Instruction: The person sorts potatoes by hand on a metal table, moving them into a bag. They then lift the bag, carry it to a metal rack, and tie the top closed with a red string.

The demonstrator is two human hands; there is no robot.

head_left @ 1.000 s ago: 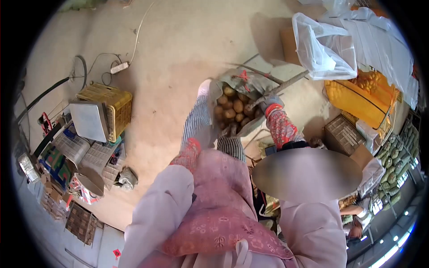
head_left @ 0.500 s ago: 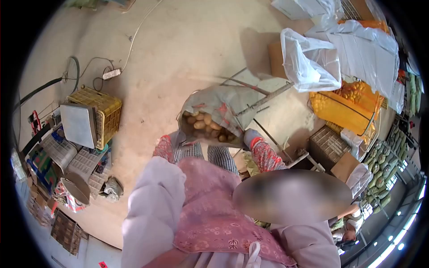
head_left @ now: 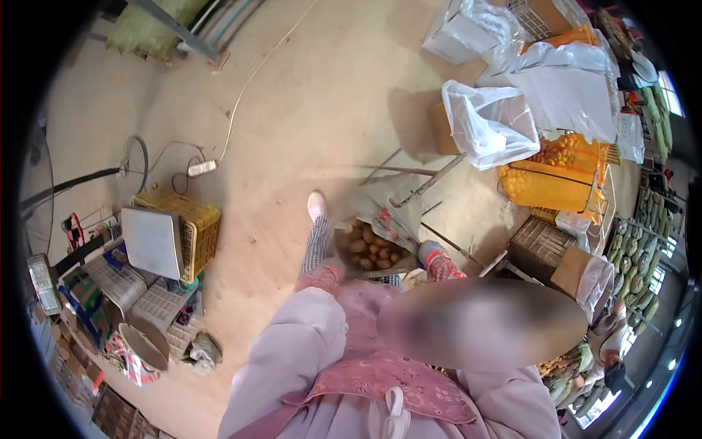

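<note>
A greyish sack point(head_left: 395, 197) with red print hangs in front of my legs, its mouth open toward me. Brown potatoes point(head_left: 369, 247) fill the part of it that shows. On the sack's left edge is my left hand point(head_left: 335, 265), its fingers closed on the rim though partly blurred. Gripping the opposite edge is my right hand point(head_left: 428, 252), in a grey glove below a red patterned cuff. One pink shoe point(head_left: 316, 206) is stepped forward to the left of the sack.
A metal-legged stand point(head_left: 431, 183) is just beyond the sack. A yellow crate point(head_left: 197, 230) with a flat-topped scale point(head_left: 151, 241) stands left. At right are a plastic-lined box point(head_left: 490, 128), an orange bag of fruit point(head_left: 548, 183) and a brown crate point(head_left: 541, 245). A power strip point(head_left: 202, 168) lies on the floor.
The view has shifted and my left foot has come forward. The potato sack, still between both hands, is now closer to my body and further right in view.
</note>
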